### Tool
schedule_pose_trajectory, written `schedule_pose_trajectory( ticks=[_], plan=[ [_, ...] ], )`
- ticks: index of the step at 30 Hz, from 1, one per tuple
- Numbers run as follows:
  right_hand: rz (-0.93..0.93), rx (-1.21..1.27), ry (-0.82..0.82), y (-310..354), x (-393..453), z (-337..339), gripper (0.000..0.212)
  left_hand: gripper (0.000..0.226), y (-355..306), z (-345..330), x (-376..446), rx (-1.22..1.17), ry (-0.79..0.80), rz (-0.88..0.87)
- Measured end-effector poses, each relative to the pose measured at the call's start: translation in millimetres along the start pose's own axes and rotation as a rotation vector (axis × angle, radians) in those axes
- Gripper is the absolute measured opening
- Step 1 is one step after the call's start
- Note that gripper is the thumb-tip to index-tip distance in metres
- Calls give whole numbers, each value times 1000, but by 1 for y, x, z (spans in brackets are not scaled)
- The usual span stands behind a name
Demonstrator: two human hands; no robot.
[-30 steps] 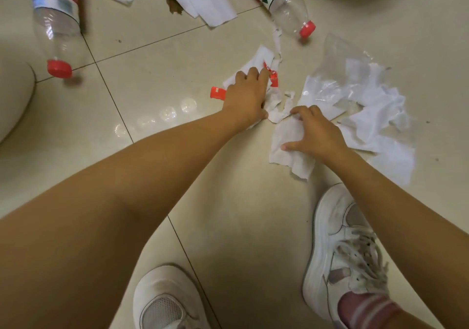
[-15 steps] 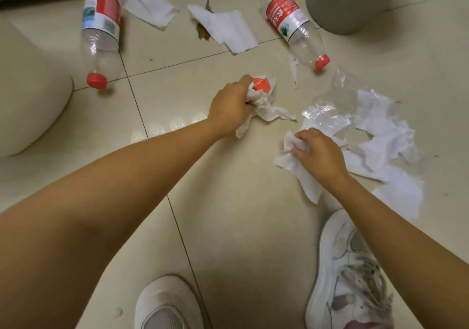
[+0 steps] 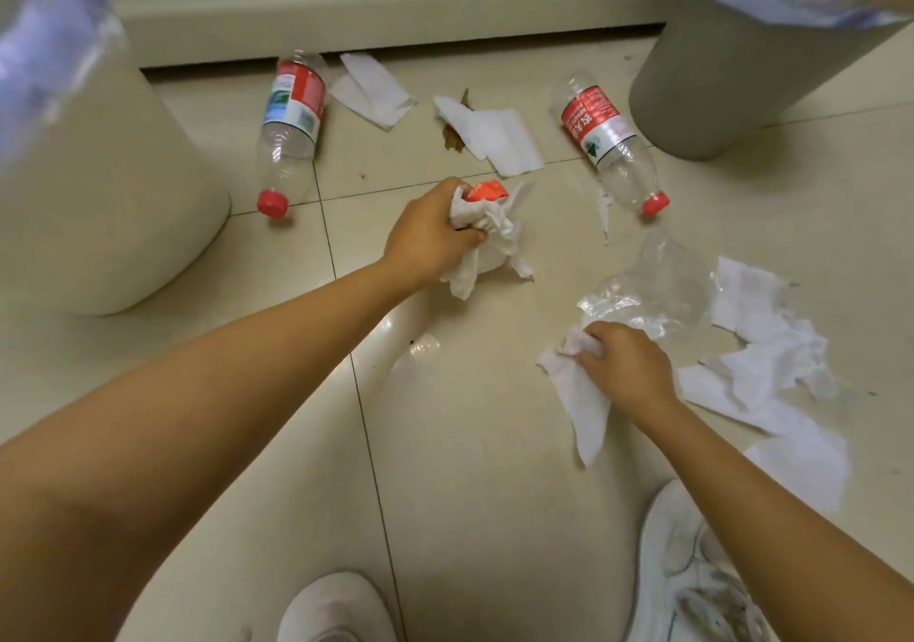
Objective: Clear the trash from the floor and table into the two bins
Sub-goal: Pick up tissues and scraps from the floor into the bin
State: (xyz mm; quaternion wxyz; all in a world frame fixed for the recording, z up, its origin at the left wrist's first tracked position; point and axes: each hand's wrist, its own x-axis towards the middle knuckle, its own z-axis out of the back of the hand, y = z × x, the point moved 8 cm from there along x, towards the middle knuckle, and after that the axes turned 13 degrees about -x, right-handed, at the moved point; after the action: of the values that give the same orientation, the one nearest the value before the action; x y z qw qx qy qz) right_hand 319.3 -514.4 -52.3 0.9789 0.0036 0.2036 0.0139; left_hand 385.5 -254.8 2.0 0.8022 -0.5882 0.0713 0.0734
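On floor | left hand (image 3: 428, 240) fingers clench tissue wad (image 3: 487, 225) | right hand (image 3: 625, 369) fingers clench tissue (image 3: 583, 404)

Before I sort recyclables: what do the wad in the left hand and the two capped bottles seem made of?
The wad looks like soft matte tissue paper, crumpled round something red. Left bottle and right bottle look like clear glossy plastic: see-through, dented walls, red caps.

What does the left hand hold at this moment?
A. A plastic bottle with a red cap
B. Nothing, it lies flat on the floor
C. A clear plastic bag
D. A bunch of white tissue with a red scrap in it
D: the left hand grips a crumpled bunch of white tissue with a red scrap at its top, while both bottles lie on the floor.
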Motion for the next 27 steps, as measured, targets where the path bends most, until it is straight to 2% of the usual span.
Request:
schedule_pose_trajectory(
  ticks=[2,13,24,27],
  plan=[
    [27,-2,-47,15,-1,16,18,31,-7,10,-3,-6,-19,-23],
    [222,207,-413,101,-3,135,15,31,-46,81,-28,-102,-183,-99],
    [458,539,-549,173,-18,221,14,25,-95,175,-66,-219,-337,-219],
    [465,636,-537,191,-19,240,24,28,-110,196,-74,-254,-351,-264]
  ],
)
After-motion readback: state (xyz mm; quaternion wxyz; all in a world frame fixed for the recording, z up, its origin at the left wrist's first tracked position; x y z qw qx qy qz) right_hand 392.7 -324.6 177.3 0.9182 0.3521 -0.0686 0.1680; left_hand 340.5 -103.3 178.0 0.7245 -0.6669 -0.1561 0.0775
